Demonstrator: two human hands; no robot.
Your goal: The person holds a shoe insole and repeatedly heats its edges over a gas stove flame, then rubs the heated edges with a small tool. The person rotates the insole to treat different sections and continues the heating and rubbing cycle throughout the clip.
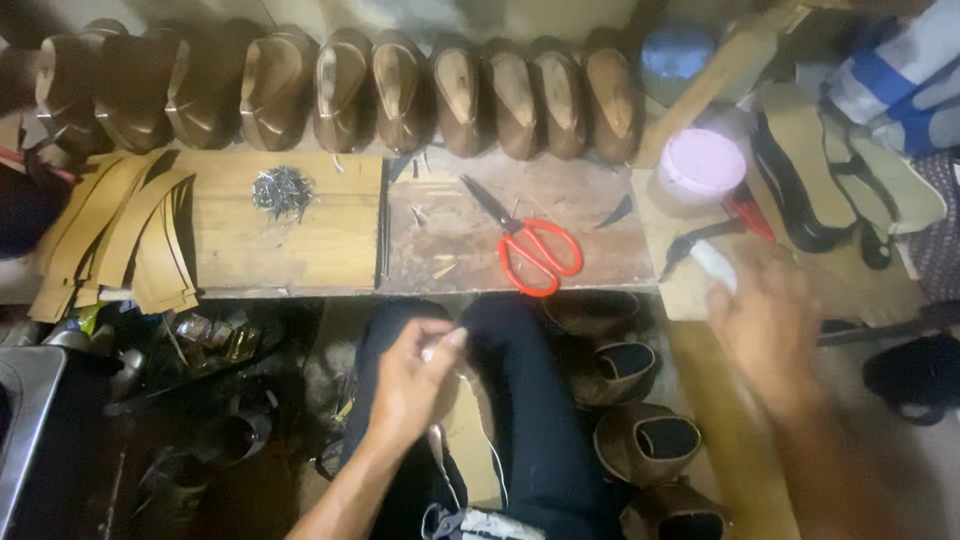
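Ten-odd shoes on lasts [440,90] line the far counter [290,245]; more wait near right. Left hand [415,380] pinches a pale thread [440,352] over the lap. Right hand [765,320], blurred, reaches right; grip can't tell. Scissors [530,250] idle.

Rough matt wooden bench [290,245], glossy orange plastic-handled metal scissors [528,245], smooth brown leather shoes [400,90]

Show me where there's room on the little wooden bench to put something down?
Bare wood lies between the pile of nails and the bench's front edge, and on the darker board left of the red scissors. It is crowded at the back by the row of shoes, and at the left by leather strips.
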